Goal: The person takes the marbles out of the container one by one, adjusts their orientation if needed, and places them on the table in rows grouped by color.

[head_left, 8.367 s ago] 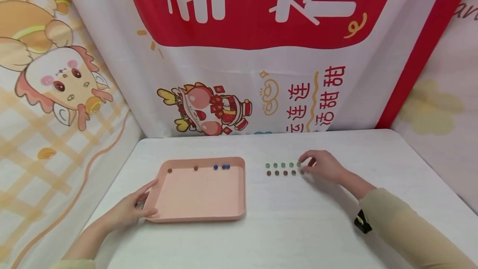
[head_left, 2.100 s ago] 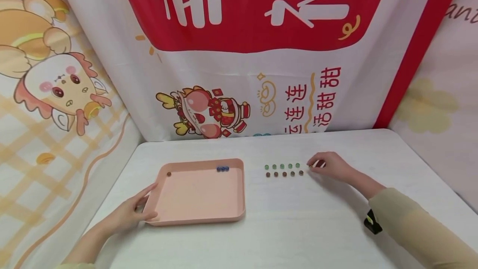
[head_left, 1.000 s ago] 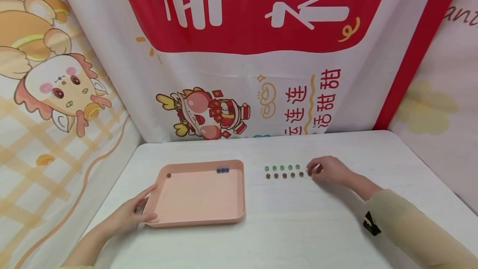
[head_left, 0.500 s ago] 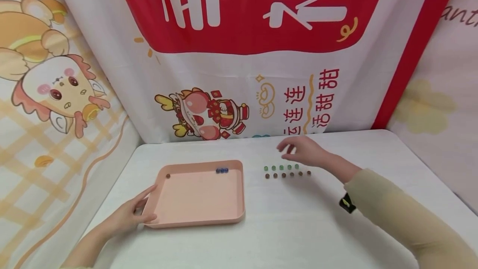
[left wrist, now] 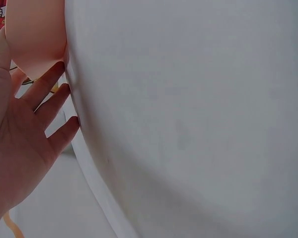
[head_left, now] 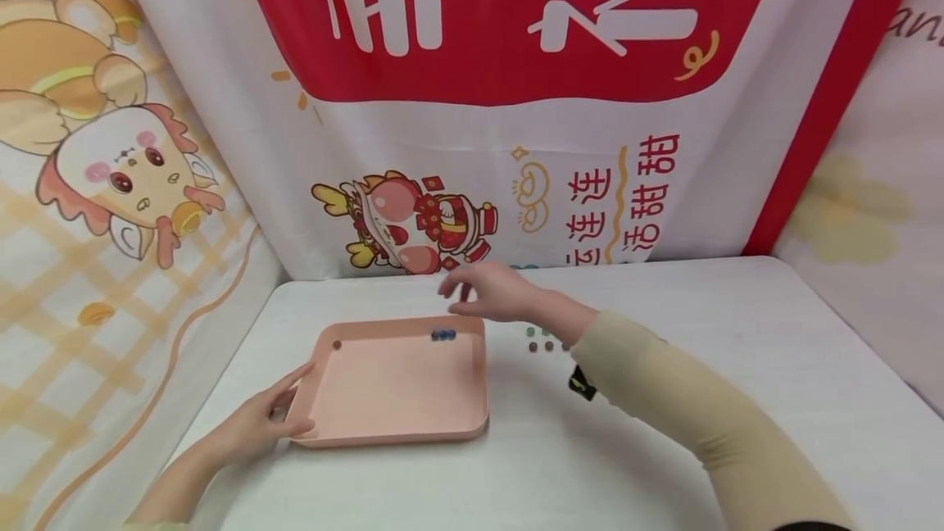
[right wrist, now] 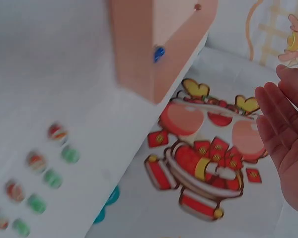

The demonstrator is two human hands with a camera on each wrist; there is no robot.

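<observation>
The pink rectangular tray lies on the left of the white table. In the head view my left hand holds its left side, with index finger and thumb at the rim; the left wrist view shows the other fingers against its outside. Inside, blue glass marbles sit together at the far right and a brown marble near the far left corner. My right hand, with nothing between its loosely bent fingers, hovers by the tray's far right corner. In the right wrist view its fingers are spread apart from the tray.
Right of the tray are a row of green marbles and a row of brown marbles, partly hidden by the right sleeve in the head view. A printed cloth hangs behind the table.
Blue marbles now sit together and one brown marble has left the tray. The right hand set a brown marble at the right end of the brown row, then moved left to the tray.
</observation>
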